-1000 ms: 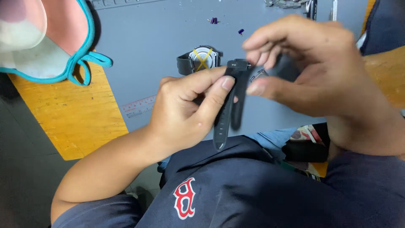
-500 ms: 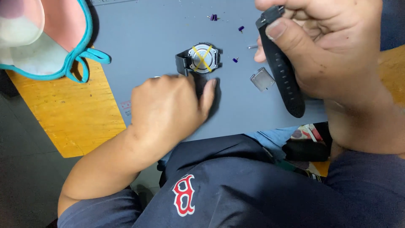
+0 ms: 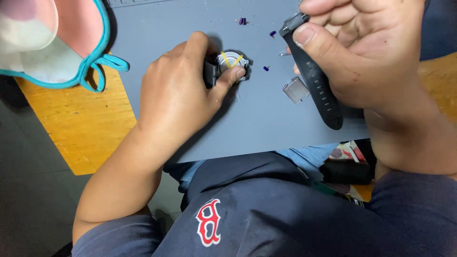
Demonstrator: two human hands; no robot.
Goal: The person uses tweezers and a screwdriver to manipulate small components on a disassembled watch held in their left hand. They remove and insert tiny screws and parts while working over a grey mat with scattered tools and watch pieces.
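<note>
One watch case [image 3: 231, 63] in left hand [image 3: 178, 90], one strap [image 3: 314, 71] in right hand [image 3: 366, 52]

Black watch strap [image 3: 316, 78], grey mat [image 3: 266, 128], yellow-crossed silver watch case [image 3: 231, 62], teal-edged pink mask [image 3: 71, 43]

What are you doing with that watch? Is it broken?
A person is working on a watch that is in pieces on a grey mat. The left hand grips the watch body on the mat. The right hand holds a black strap, off the watch, up in the air. A small square metal part and tiny purple bits lie loose on the mat. Whether it is broken cannot be told.
</note>
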